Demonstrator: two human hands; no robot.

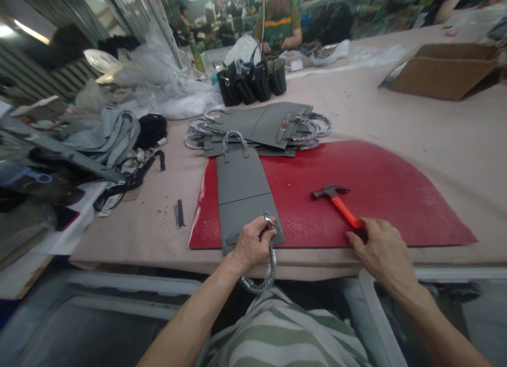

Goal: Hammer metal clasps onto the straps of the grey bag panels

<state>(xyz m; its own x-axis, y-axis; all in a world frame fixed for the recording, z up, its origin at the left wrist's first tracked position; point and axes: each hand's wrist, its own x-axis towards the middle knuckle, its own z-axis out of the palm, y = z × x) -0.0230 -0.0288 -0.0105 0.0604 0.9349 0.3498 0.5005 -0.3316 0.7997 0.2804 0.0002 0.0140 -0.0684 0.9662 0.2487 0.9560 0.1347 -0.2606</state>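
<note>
A flat grey bag panel (241, 193) with a wrapped handle at each end lies lengthwise on a red mat (380, 198). My left hand (253, 244) is closed around the near handle (264, 274), which hangs over the table's front edge. My right hand (378, 251) grips the end of a hammer (336, 198) with an orange handle and a dark head; the hammer lies flat on the mat, to the right of the panel.
A stack of more grey panels (269, 126) with wrapped handles lies behind the mat. Finished black bags (253, 82) stand further back, near a seated person (279, 26). A cardboard box (443, 71) sits far right. Fabric, straps and plastic clutter (111, 129) fill the left.
</note>
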